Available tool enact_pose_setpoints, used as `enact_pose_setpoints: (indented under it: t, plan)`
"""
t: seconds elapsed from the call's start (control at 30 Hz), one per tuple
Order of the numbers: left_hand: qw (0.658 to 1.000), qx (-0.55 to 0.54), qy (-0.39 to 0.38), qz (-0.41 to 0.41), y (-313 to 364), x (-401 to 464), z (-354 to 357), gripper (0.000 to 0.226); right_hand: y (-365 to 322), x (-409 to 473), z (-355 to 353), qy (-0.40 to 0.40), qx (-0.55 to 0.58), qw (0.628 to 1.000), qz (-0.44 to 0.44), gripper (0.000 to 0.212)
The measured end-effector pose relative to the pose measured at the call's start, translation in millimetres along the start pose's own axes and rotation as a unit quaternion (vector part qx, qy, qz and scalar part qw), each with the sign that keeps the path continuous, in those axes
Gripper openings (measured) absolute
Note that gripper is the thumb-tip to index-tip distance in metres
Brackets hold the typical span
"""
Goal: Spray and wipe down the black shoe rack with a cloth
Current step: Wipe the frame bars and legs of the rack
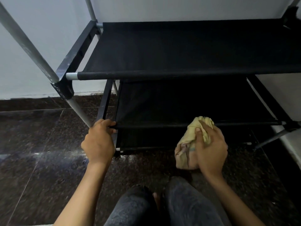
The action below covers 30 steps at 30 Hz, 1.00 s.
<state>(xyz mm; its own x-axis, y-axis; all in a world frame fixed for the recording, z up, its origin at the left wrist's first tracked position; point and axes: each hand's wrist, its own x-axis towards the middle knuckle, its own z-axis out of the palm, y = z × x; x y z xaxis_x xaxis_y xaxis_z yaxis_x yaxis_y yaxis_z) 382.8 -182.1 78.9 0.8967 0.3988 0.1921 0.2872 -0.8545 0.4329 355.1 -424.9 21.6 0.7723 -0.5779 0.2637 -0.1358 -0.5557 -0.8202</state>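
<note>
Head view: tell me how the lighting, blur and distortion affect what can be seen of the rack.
Head view: dim light; the rack's lower shelves sink into near-black shadow, fabric detail lost. The wide lens bows the grey poles outward. A pale glare streak lies on the floor at left. Edges look soft, while the left hand on the frame and the right hand gripping the cloth stay readable.

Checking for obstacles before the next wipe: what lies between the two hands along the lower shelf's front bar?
In the head view, only the bare black front bar runs between the left hand and the right hand holding the yellow cloth.
</note>
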Motion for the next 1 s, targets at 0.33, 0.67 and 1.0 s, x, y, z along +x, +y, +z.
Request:
enact_pose_setpoints:
  t: [0.33,0.67,1.0]
  plan:
    - [1.000,0.000,-0.006,0.011,-1,1,-1,0.024,-37,-31,34,-0.152,-0.048,0.974,-0.162,0.034]
    - [1.000,0.000,-0.005,0.007,1,-1,-1,0.023,-38,-35,37,-0.149,-0.054,0.973,-0.170,0.033]
    - [1.000,-0.004,0.002,0.011,-2,0,1,0.023,-5,-18,9,-0.038,-0.109,0.990,-0.080,0.030]
